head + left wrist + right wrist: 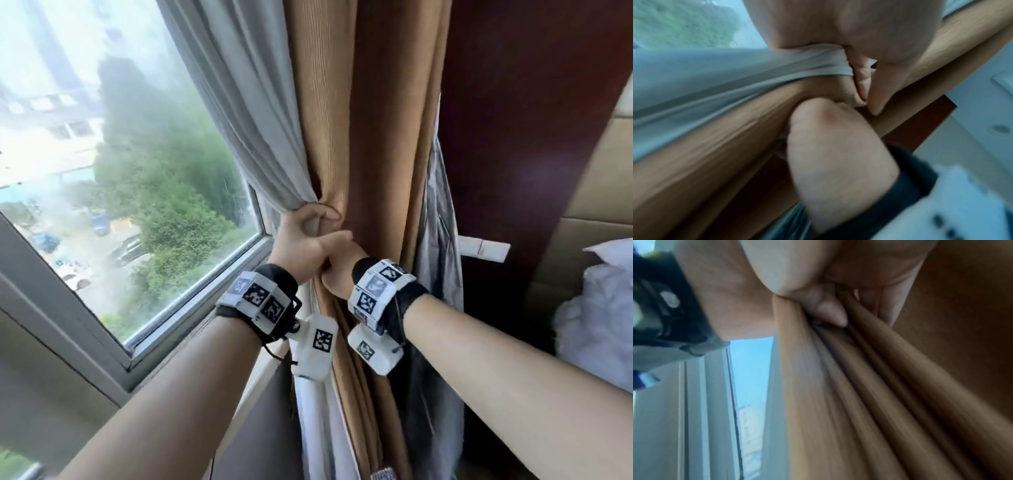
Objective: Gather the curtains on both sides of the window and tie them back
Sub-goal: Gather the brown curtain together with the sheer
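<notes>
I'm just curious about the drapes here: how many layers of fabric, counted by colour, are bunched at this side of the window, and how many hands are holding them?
Grey sheer curtain: 1
Tan curtain: 1
Silver-grey lining: 1
Hands gripping fabric: 2, the left hand and the right hand
Total: 3 fabric layers, 2 hands

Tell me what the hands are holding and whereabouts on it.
Both grip the bunched curtains mid-height: left hand gathers grey curtain and tan curtain; right hand clutches tan folds just below.
</notes>
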`<state>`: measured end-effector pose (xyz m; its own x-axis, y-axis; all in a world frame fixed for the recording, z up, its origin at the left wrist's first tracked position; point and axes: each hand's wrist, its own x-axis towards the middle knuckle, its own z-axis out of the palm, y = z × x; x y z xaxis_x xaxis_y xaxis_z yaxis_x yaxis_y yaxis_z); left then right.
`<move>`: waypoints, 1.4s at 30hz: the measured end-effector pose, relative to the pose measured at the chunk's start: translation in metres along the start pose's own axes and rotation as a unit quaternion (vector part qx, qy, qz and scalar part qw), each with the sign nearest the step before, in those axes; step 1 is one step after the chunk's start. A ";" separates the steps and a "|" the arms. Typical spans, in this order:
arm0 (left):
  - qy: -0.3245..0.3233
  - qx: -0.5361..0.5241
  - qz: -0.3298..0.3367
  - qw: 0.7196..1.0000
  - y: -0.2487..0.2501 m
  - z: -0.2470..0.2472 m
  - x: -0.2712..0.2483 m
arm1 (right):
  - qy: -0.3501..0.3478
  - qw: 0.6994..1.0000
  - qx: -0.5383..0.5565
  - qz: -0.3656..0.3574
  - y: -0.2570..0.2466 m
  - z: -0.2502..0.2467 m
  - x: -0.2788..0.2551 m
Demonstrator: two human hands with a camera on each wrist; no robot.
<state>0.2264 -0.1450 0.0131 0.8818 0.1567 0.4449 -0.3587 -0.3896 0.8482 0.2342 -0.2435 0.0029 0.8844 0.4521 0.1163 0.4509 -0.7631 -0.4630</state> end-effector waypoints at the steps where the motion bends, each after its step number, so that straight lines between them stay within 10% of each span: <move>1: -0.001 0.024 0.028 0.999 -0.003 -0.001 0.000 | -0.005 1.000 -0.004 -0.008 -0.002 0.004 0.003; 8: 0.078 0.116 0.080 0.987 -0.033 -0.021 0.027 | -0.023 0.996 0.046 -0.080 -0.003 0.016 0.005; 12: 0.058 0.069 0.044 0.995 -0.038 -0.038 0.033 | 0.342 0.932 0.122 -0.025 0.026 0.003 0.012; 14: 0.042 0.048 0.027 0.998 -0.039 -0.047 0.035 | 0.397 0.909 0.109 0.056 0.043 -0.012 0.021; 17: 0.029 0.008 -0.007 1.000 -0.042 -0.059 0.037 | 0.313 0.939 0.099 0.100 0.061 -0.012 0.036; 21: 0.034 -0.041 -0.019 0.998 -0.046 -0.070 0.037 | 0.387 0.904 0.091 0.158 0.072 -0.008 0.040; 27: 0.016 -0.057 -0.002 0.998 -0.041 -0.070 0.032 | 0.235 0.939 0.160 0.194 0.074 -0.022 0.029; 37: -0.083 -0.076 0.031 0.993 -0.019 -0.047 0.010 | 0.046 0.993 -0.070 0.080 -0.041 0.033 0.009; 42: 0.002 0.002 0.067 0.998 -0.034 -0.038 0.024 | 0.021 0.998 -0.044 0.035 -0.039 0.033 -0.001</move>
<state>0.2482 -0.0939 0.0062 0.8247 0.1069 0.5554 -0.4723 -0.4102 0.7802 0.2113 -0.1990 -0.0080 0.9174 0.3783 0.1237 0.3953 -0.8304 -0.3927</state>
